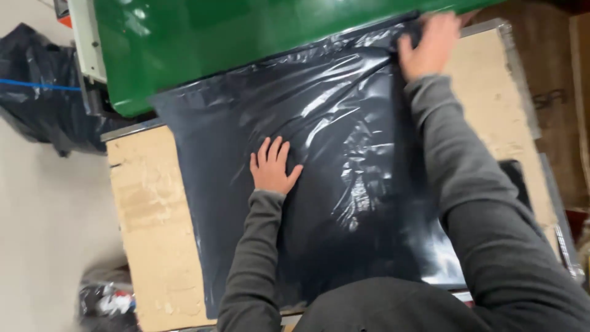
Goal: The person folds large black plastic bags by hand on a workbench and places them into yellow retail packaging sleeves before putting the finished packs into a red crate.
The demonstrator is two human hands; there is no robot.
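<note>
A large black plastic bag [344, 123] lies flat on a worn wooden table [153, 227], its far end under a green machine [203, 37]. My left hand [272, 166] presses flat on the bag near its middle, fingers spread. My right hand [430, 46] rests on the bag's far right corner next to the green machine, fingers extended; whether it pinches the plastic is hard to tell. Both arms wear grey sleeves.
Another filled black bag [43, 86] sits on the floor at the left. A smaller bag with scraps [107, 301] lies by the table's near left corner. The table's metal edge [522, 80] runs along the right, with a dark wooden surface beyond it.
</note>
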